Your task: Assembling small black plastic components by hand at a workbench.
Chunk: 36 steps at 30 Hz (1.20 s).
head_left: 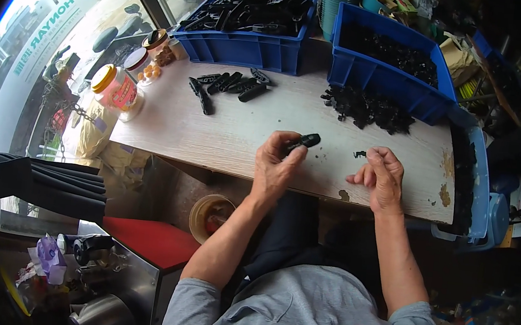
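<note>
My left hand (277, 166) is closed around a black elongated plastic part (304, 143), held above the table's front half. A short way to the right, my right hand (382, 178) pinches a small black plastic clip-like piece (360, 154) between thumb and fingertips. The two pieces are apart. Farther back on the table lies a loose group of similar black elongated parts (224, 84). A heap of small black pieces (366, 108) sits on the table in front of the right-hand blue bin.
A blue bin (237, 56) full of black parts stands at the back left, another blue bin (373, 79) at the back right. Plastic jars (116, 90) line the left edge. A light-blue tub (481, 187) adjoins the right edge; a bucket (197, 219) stands below.
</note>
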### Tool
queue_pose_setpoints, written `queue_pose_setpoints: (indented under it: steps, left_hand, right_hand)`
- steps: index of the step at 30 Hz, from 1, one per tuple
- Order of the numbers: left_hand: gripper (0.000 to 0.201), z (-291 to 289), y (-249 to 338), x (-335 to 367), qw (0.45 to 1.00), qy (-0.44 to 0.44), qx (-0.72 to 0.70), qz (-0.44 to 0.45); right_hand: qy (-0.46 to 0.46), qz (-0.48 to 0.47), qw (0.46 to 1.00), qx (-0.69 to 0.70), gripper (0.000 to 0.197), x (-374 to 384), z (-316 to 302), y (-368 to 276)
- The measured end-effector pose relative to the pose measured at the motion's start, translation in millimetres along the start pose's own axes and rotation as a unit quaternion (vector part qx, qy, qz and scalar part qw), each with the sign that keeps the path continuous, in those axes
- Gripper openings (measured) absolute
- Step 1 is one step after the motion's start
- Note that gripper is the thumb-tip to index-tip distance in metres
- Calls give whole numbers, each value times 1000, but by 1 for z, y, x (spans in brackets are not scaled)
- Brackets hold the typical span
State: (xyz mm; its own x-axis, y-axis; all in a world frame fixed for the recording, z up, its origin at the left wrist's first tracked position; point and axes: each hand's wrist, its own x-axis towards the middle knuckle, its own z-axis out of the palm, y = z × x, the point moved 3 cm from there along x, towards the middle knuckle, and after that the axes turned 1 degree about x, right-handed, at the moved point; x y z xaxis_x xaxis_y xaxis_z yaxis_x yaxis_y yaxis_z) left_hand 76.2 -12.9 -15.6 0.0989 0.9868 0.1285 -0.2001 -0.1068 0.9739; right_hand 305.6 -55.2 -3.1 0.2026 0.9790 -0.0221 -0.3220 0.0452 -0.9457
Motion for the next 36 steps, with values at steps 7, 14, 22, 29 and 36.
queue_pose_setpoints:
  steps: [7,14,22,29,36]
  left_hand:
    - [24,61,-3,-20,979,-94,-128,-129]
    - [21,78,-3,-19,974,-133,-108,-149]
    - [21,78,2,-18,973,-121,-107,-165]
    - [21,74,7,-15,965,-111,-125,-200]
    - [25,75,9,-15,955,-95,-146,-240]
  right_hand:
    - [-4,2,999,49,9,-6,13,2]
    - [-7,-2,997,76,10,-6,7,6]
    - [-38,36,995,86,12,-7,9,2]
    - [-32,47,997,49,11,-6,10,-1]
    - [-43,54,998,8,10,-3,5,0]
